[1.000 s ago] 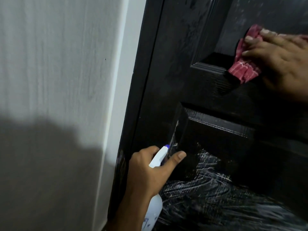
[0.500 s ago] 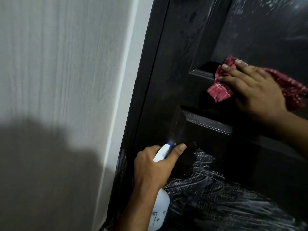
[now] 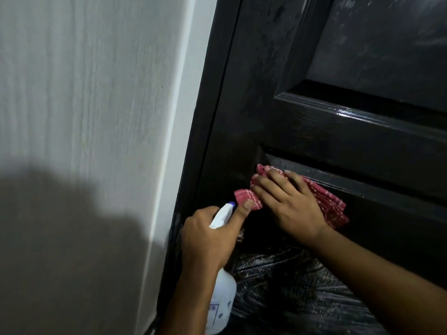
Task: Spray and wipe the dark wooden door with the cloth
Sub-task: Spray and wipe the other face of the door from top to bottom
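The dark wooden door [image 3: 326, 131] fills the right of the view, its panels glossy and streaked with white wet marks low down. My right hand [image 3: 287, 201] presses a red checked cloth [image 3: 326, 204] flat against the top corner of the lower panel, fingers spread over it. My left hand [image 3: 212, 238] grips a white spray bottle [image 3: 222, 296] by its neck, just left of and below the cloth, thumb stretched along the nozzle [image 3: 226, 211], which points at the door.
A white textured wall [image 3: 84, 117] takes up the left half, with a shadow across its lower part. A pale strip of trim [image 3: 179, 131] runs beside the dark door frame [image 3: 210, 141].
My right hand has slid the cloth down and left, from the upper panel's corner across the rail to the lower panel's corner, close to the bottle. My left hand has held its place.
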